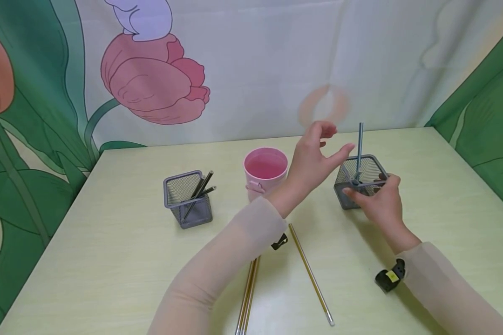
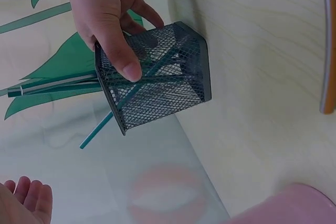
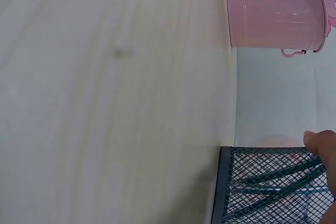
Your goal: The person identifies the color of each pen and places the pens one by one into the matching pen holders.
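My right hand (image 1: 381, 200) grips the near rim of a dark mesh pencil holder (image 1: 347, 193) at the right of the table. Bluish-green pencils stand in it; one pencil (image 1: 360, 142) rises above the rim in the head view. In the left wrist view the right thumb presses the mesh wall, and several pencils (image 2: 58, 83) lean inside. My left hand (image 1: 312, 160) hovers just left of that holder, thumb and fingers spread apart, with nothing between them. Only some left fingers (image 2: 34, 198) show in the left wrist view.
A pink bucket (image 1: 266, 164) stands mid-table, partly behind the left forearm. Left of it, another mesh holder (image 1: 193, 214) contains several black pencils (image 1: 201, 186). Nearer me lie gold-striped pencils (image 1: 249, 293) and a separate gold pencil (image 1: 312, 274). A printed curtain (image 1: 251, 70) hangs behind.
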Demonstrator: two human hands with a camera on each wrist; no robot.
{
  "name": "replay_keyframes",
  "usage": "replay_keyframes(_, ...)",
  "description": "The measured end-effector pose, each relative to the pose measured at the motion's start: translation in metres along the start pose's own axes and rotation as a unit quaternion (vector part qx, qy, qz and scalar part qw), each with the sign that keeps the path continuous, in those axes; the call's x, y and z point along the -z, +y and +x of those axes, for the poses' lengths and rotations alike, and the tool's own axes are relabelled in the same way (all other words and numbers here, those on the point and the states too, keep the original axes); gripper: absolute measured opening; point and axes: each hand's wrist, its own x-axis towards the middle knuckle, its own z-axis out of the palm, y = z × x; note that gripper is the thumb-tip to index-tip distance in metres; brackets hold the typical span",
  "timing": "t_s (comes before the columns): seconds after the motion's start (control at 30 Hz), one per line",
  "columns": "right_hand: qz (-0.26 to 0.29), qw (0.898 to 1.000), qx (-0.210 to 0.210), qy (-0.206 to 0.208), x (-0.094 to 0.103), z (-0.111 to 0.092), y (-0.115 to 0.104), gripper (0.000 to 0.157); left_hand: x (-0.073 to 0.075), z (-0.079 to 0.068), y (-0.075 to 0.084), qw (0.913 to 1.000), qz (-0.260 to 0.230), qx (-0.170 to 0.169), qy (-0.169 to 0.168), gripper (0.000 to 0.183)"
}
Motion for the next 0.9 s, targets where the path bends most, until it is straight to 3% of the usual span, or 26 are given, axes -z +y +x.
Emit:
replay_keyframes(0.2,-0.003,1.0,0.001,0.002,-0.001,0.0,0.001,0.101,0.01,-0.004,-0.007,0.9998,0.021,0.003,-0.008,0.05)
replay_keyframes(0.53,-0.003,1.0,0.002,-0.002,0.0,-0.002,0.001,0.103,0.023,-0.014,-0.012,0.9987,0.024,0.041,-0.02,0.063)
replay_keyframes(0.9,-0.001,1.0,0.004,-0.002,0.0,-0.002,-0.001,0.102,0.04,-0.025,-0.013,0.9958,0.083,0.021,-0.032,0.069)
